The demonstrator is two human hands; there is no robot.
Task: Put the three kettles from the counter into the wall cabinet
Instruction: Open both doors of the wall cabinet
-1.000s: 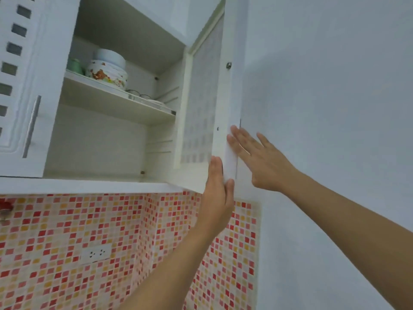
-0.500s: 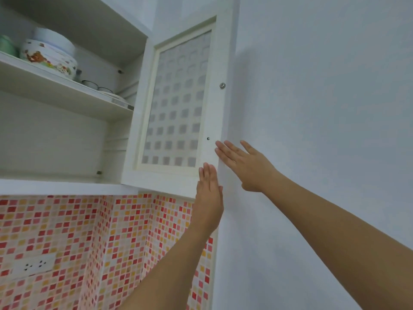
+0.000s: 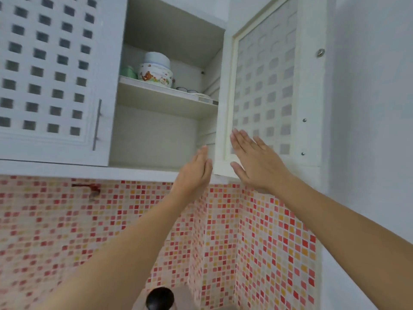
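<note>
The white wall cabinet hangs ahead with its right door swung wide against the side wall. Its lower compartment holds nothing that I can see. My left hand is raised edge-on in front of the cabinet's bottom edge, fingers straight, holding nothing. My right hand is flat with fingers apart in front of the inner face of the door near its lower corner; whether it touches the door is unclear. A black round knob, apparently a kettle lid, shows at the bottom edge; the rest of that kettle is out of view.
The upper shelf carries stacked patterned bowls, a green item and small dishes. The left cabinet door with a metal handle is closed. Red and yellow mosaic tiles cover the wall below.
The door has swung fully open. Both hands have left its outer edge and now sit in front of the cabinet's lower right. The view has shifted left and down.
</note>
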